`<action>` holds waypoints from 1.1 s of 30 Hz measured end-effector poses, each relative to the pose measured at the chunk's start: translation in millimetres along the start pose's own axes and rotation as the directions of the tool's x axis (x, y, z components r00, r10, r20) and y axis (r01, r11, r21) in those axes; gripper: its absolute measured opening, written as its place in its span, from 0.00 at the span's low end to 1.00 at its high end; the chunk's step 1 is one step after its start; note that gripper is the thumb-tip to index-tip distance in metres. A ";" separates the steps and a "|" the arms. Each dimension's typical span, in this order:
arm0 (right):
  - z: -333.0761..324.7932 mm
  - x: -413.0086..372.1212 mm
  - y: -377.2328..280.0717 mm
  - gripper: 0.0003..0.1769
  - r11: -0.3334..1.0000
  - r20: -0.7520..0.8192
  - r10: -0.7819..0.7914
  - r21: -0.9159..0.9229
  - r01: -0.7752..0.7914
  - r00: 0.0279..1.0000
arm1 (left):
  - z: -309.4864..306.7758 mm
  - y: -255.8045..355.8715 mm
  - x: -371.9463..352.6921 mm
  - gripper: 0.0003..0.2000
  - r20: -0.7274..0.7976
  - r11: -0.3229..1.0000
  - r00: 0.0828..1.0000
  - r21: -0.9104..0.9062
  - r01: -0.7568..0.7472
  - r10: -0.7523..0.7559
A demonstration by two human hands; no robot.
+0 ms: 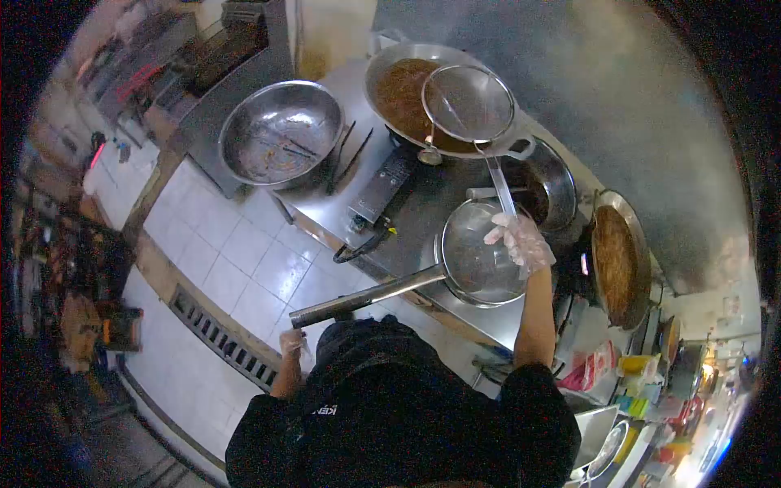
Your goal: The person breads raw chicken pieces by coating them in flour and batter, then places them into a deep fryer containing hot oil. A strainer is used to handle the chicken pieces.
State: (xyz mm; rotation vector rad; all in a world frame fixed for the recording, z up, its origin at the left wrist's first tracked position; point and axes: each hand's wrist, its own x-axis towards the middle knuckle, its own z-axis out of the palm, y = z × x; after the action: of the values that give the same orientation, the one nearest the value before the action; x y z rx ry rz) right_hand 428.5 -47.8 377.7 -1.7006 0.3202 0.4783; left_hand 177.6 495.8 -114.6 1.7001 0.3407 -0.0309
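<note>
My right hand [525, 242], in a clear plastic glove, is wrapped round the handle of a round wire skimmer [468, 103]. The skimmer's mesh lies over the right part of a large wok [407, 89] of brown liquid. Below my right hand, a saucepan [480, 260] rests on the steel counter, its long metal handle pointing left. My left hand [293, 346], also gloved, hangs low near the end of that handle; its fingers are blurred, and I cannot make out whether it touches anything. A small ladle [429, 154] hangs at the wok's near edge.
A wide steel bowl [282, 134] stands at the counter's left end, with tongs and a burner [382, 191] beside it. Right of the saucepan are a dark pan [543, 183] and a wok of brown oil [616, 260]. A floor drain [224, 337] runs behind on the left.
</note>
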 end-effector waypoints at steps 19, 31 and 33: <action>-149.5 -71.5 59.0 0.08 -0.482 -0.076 -0.473 -0.812 -0.330 0.878 | 22.2 4.6 40.7 0.24 0.032 0.714 0.996 -0.699 -0.041 0.089; -215.6 -27.6 -34.1 0.17 0.378 -0.281 -0.390 -0.917 -0.126 0.877 | 8.7 34.7 32.7 0.25 -0.082 0.963 0.996 0.269 0.005 0.017; -191.7 -6.0 -56.3 0.17 0.464 -0.326 -0.370 -0.876 -0.130 0.870 | 7.5 37.3 32.0 0.23 -0.028 0.837 0.993 0.541 -0.081 0.114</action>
State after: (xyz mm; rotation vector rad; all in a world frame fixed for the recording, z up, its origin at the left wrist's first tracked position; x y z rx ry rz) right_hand 475.4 -225.9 455.3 -2.8983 0.3103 0.0468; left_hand 218.4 490.7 -86.7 2.2848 0.3047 0.0000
